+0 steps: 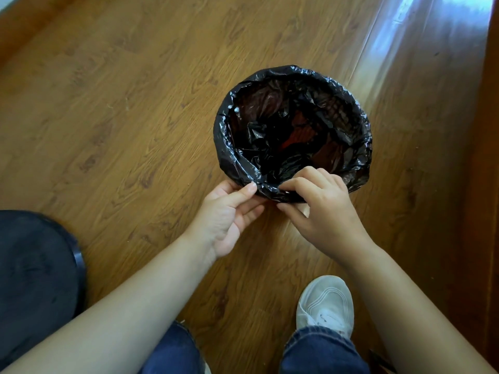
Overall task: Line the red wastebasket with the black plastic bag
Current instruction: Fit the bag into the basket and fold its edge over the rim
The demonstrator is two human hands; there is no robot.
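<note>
The black plastic bag point(229, 136) sits inside the wastebasket and is folded over its round rim all the way around. The red wastebasket point(290, 140) shows only as red patches through the thin plastic at the bottom. My left hand point(229, 211) pinches the folded bag edge at the near rim between thumb and fingers. My right hand point(321, 203) grips the same near edge just to the right, fingers curled over the fold. The basket's outer wall is hidden by the bag.
The basket stands on a wooden floor point(121, 90). A dark round object point(35, 265) lies at the lower left. My white shoe point(325, 303) and blue jeans are below the hands. A wooden edge point(488, 184) runs along the right side.
</note>
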